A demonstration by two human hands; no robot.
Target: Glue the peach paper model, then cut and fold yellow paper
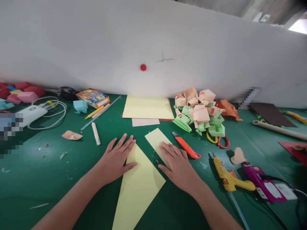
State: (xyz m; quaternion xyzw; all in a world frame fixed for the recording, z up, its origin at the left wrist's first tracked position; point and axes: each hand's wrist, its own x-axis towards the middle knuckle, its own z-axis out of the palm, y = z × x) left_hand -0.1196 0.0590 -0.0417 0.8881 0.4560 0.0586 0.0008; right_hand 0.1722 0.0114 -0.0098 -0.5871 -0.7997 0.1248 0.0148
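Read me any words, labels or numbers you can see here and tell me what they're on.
None can be read.
Orange box: colourful print, too small and blurred.
Purple glue gun: white label, print too small.
Two patches by the wall and at the left edge are pixelated.

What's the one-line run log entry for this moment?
left hand flat on yellow paper | right hand pressing its folded flap | orange cutter beside right hand | green table

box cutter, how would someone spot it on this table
On the green table, look just right of the right hand. The box cutter lies slanted there. It is slim and orange-red, unlike the yellow glue gun farther right.
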